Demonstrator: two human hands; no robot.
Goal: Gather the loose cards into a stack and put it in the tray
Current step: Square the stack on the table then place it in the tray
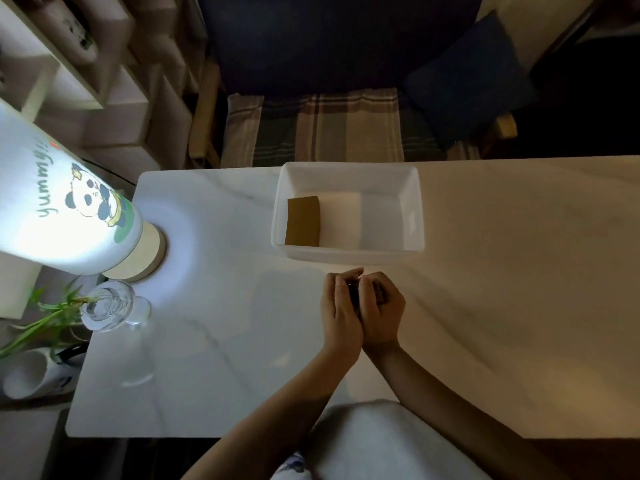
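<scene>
Here, from the head view, my left hand [341, 306] and right hand [381, 306] clamp together on the card stack [355, 296], just before the tray [348, 252] on the counter [214, 306]. Light, slippery, bendable; I'd pinch its long edges.

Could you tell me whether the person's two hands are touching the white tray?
Apart. In the head view, the left hand and right hand, cupped together around a dark stack, sit nearer than the white tray, with bare tabletop between them.
</scene>
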